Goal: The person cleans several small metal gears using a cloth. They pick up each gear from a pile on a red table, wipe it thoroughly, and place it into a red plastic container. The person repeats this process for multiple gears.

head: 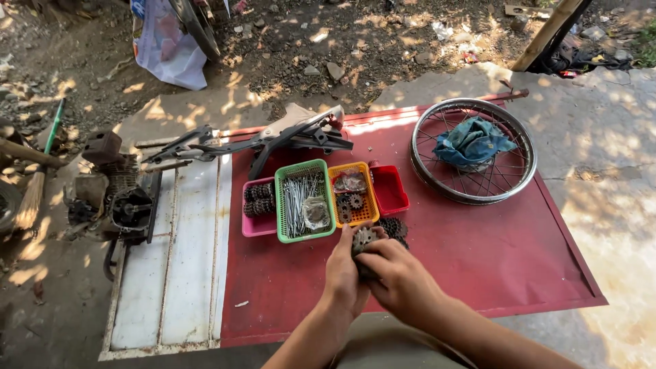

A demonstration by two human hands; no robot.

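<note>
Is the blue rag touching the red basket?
Apart. The head view shows the blue rag lying inside the spoked wheel rim, with bare red board between the rim and the red basket.

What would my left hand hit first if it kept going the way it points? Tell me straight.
The left hand points up and away across the red board. Straight ahead lies the orange basket of sprockets, likely the first thing met, though the hand's height above the board is unclear. Both hands now grip a sprocket.

Your red metal desk point(478, 260) carries four small baskets side by side: pink point(254, 224), green point(304, 201), orange point(352, 195), red point(389, 190). A spoked wheel rim point(523, 174) lies far right, loose sprockets point(395, 229) nearer.
</note>
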